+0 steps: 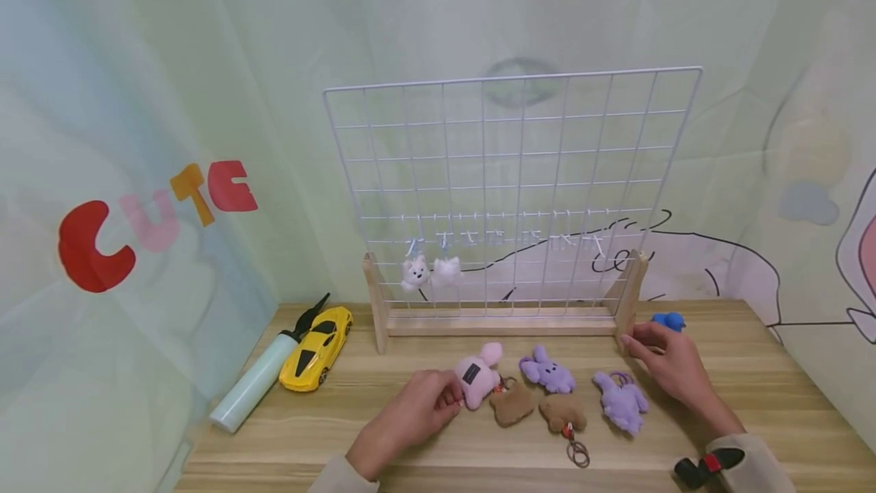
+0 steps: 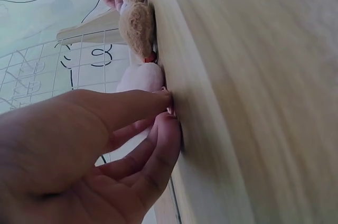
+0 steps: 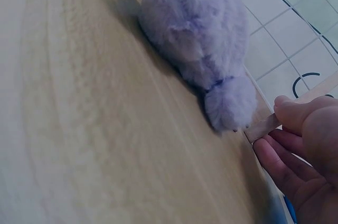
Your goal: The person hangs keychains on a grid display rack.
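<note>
My left hand (image 1: 414, 408) is beside the pink plush keychain (image 1: 481, 380). In the left wrist view its thumb and fingertips pinch a small pinkish part at the plush's end; what part it is cannot be made out. My right hand (image 1: 674, 370) grips the front end of the right wooden foot (image 1: 626, 314) of the wire grid rack (image 1: 503, 322), thumb on one side and fingers on the other. Two white plush charms (image 1: 414, 272) hang from hooks on the rack's left side. Near my right hand lies a purple plush keychain (image 3: 198, 28).
Between the hands lie two brown plush keychains (image 1: 563, 411) and another purple plush (image 1: 549, 373). A small blue object (image 1: 669, 321) is behind my right hand. At the table's left are a yellow toy car (image 1: 317, 348) and a pale blue pump (image 1: 255, 380).
</note>
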{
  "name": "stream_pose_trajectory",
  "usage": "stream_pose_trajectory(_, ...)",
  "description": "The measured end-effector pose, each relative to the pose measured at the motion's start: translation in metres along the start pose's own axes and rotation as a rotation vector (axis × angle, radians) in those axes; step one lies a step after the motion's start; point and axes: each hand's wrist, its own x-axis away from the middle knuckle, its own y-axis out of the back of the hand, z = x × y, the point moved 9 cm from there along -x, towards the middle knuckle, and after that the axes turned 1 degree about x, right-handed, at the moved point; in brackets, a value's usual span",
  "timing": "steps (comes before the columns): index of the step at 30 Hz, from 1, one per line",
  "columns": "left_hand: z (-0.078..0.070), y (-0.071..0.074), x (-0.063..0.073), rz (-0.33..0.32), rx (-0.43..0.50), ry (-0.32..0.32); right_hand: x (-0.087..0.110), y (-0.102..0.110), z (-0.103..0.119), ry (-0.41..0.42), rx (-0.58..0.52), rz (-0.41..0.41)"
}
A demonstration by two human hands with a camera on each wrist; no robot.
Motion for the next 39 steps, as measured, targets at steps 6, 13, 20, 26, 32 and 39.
stream_pose_trajectory(6, 0.004, 0.0, 0.001, -0.036, 0.021, 0.05, 0.0, 0.0, 0.0, -0.001, -0.003, -0.003)
stream_pose_trajectory(13, 0.008, 0.005, 0.005, -0.144, 0.001, 0.139, 0.001, -0.002, -0.002, -0.035, 0.015, 0.025)
stream_pose_trajectory(20, 0.009, 0.01, 0.008, -0.187, -0.084, 0.161, 0.001, -0.002, -0.003, -0.046, 0.02, 0.039)
stream_pose_trajectory(26, 0.013, 0.009, 0.007, -0.187, -0.067, 0.173, 0.001, -0.002, -0.003, -0.028, 0.02, 0.017)
stream_pose_trajectory(32, 0.009, 0.009, 0.005, -0.207, -0.074, 0.127, 0.0, -0.001, -0.001, -0.019, 0.009, 0.006)
stream_pose_trajectory(39, 0.006, 0.007, 0.003, -0.18, -0.113, 0.112, 0.001, -0.001, -0.002, -0.034, 0.023, 0.018)
